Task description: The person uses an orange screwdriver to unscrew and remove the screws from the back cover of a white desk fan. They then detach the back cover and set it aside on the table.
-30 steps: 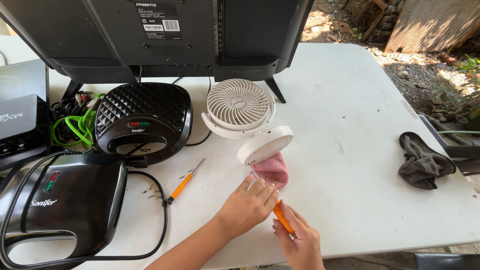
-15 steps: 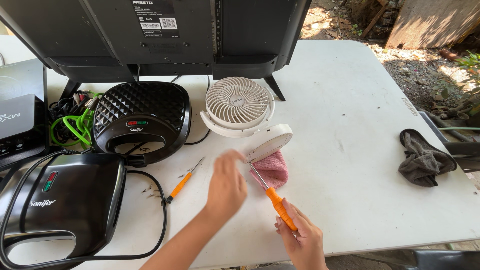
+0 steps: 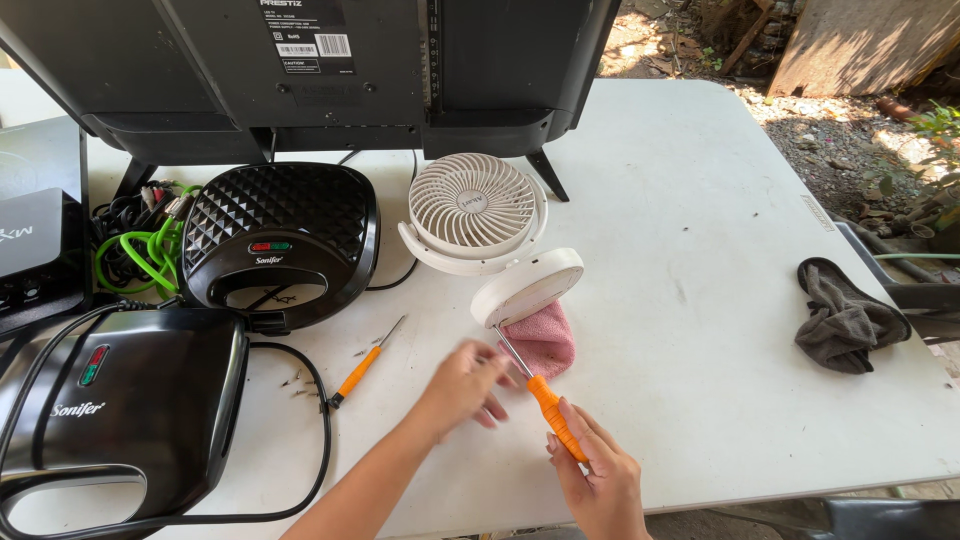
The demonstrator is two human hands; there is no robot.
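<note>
Fingers (image 3: 497, 372) lifted off pink cloth (image 3: 543, 338).

White table (image 3: 700, 180) carries a white desk fan (image 3: 480, 215), pink cloth (image 3: 545, 340), two black sandwich makers (image 3: 275, 240), small orange screwdriver (image 3: 362, 368), grey rag (image 3: 845, 320).

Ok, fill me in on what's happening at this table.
A person's right hand holds an orange-handled screwdriver, its shaft reaching the round base of a small white fan that lies on the white table. The left hand hovers open beside the shaft. A pink cloth sits under the base, and a second, smaller screwdriver lies to the left.
</note>
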